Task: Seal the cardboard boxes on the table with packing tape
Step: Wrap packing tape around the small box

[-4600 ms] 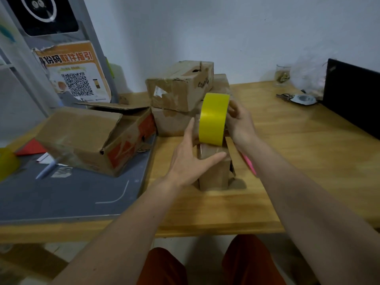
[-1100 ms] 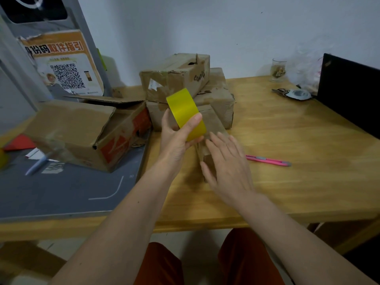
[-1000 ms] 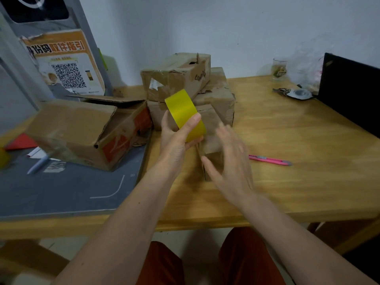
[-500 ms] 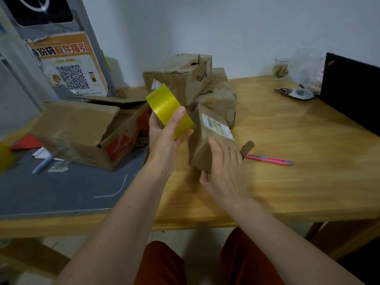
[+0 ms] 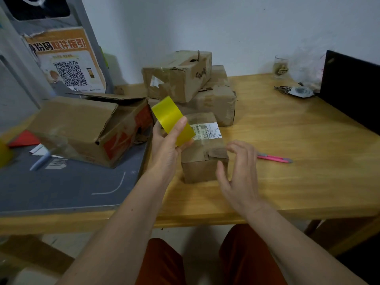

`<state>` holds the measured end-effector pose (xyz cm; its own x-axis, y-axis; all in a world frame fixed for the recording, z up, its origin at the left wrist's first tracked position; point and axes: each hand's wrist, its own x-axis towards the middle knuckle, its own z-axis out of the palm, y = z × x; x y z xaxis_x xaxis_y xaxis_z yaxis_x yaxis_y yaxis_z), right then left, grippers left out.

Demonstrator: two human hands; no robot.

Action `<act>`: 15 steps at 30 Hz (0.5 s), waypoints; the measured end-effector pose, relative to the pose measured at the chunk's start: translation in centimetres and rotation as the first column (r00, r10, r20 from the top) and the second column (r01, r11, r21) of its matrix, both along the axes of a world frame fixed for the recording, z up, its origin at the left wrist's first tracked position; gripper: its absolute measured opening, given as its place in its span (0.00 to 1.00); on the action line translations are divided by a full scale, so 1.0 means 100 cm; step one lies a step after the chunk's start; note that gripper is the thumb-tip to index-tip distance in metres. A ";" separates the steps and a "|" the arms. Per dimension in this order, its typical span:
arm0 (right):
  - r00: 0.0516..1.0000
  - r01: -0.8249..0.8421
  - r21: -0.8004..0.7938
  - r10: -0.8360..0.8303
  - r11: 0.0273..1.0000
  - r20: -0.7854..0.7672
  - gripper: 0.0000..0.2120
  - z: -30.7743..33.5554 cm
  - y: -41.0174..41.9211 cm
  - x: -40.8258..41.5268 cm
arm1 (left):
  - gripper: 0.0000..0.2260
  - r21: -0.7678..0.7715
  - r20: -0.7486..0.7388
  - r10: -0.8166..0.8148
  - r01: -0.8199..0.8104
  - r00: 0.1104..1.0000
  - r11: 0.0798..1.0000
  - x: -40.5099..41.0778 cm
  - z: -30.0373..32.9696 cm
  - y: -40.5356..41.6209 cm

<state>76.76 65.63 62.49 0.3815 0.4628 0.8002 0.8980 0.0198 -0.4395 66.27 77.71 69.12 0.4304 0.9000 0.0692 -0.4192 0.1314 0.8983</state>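
Note:
A small cardboard box [image 5: 202,155] with a white shipping label on top sits flat on the wooden table [image 5: 298,151] in front of me. My left hand [image 5: 167,149] grips a roll of yellow packing tape [image 5: 172,120] just left of and above the box, thumb over the roll's outer face. My right hand [image 5: 239,173] hovers at the box's near right corner with relaxed, spread fingers, holding nothing. Two more worn boxes [image 5: 185,77] are stacked behind it.
A large open box [image 5: 90,128] lies on a grey mat [image 5: 61,188] at the left. A pink utility knife [image 5: 274,158] lies right of the small box. Keys [image 5: 294,90], a glass [image 5: 280,66] and a black panel [image 5: 353,89] stand at the far right.
The small box, tipped up in my right hand half a second ago, now lies flat with its label up. My right hand has let go and drawn back. My left hand still holds the tape.

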 end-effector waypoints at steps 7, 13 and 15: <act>0.989 0.025 -0.292 0.019 0.956 0.149 0.17 -0.008 0.003 0.003 | 0.31 -0.016 0.000 -0.020 0.020 1.000 1.000 -0.003 0.000 0.000; 0.985 -0.135 -0.248 0.103 0.959 -0.138 0.20 0.015 0.002 0.008 | 0.25 -0.010 0.026 -0.178 0.178 0.984 0.984 -0.009 0.010 -0.004; 0.911 -0.192 -0.083 0.146 0.978 -0.387 0.17 0.036 0.001 0.008 | 0.25 0.016 -0.001 -0.345 0.345 0.938 0.938 -0.015 0.018 -0.007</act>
